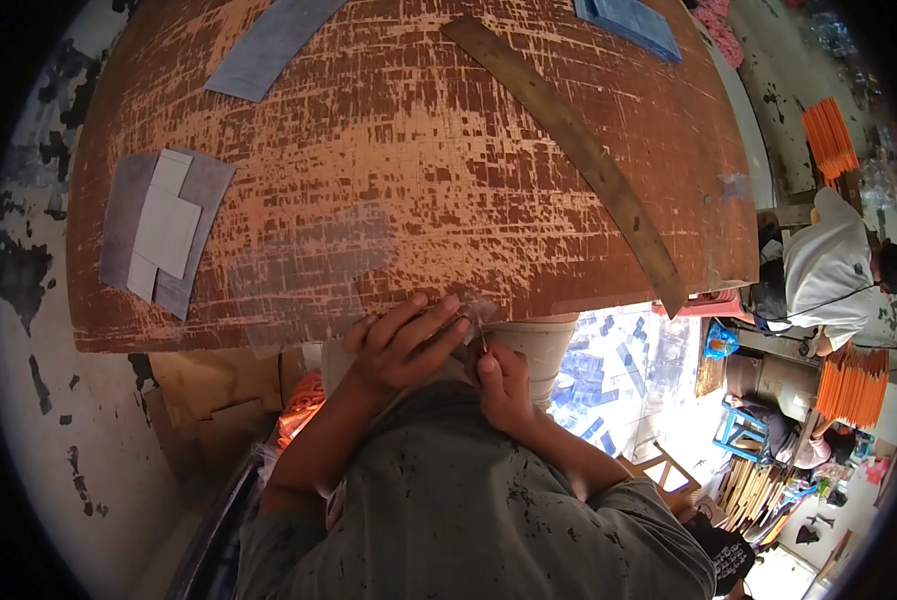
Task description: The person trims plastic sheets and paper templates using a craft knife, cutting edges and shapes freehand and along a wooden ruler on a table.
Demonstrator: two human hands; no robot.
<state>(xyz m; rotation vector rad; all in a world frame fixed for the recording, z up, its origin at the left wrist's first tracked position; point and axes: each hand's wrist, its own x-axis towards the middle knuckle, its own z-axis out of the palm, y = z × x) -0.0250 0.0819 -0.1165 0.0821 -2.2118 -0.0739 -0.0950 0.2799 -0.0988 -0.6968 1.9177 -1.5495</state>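
Observation:
At the near edge of the scratched brown table (418, 150), my left hand (403, 342) lies with its fingers spread on a thin translucent sheet (308, 265). Close to its right, my right hand (504, 378) is closed round a small tool (484, 345) with a red part and a thin tip. The tool's tip points toward the table edge, beside a crumpled clear bit of the sheet. What kind of tool it is, I cannot tell. A white paper template (168, 225) rests on grey pieces (121, 215) at the table's left.
A long brown strip (578, 150) crosses the table's right side. Blue-grey pieces (268, 50) lie at the far left, and a blue stack (630, 28) at the far right. Beyond the right edge, a person in white (828, 265) is near orange stacks (853, 388).

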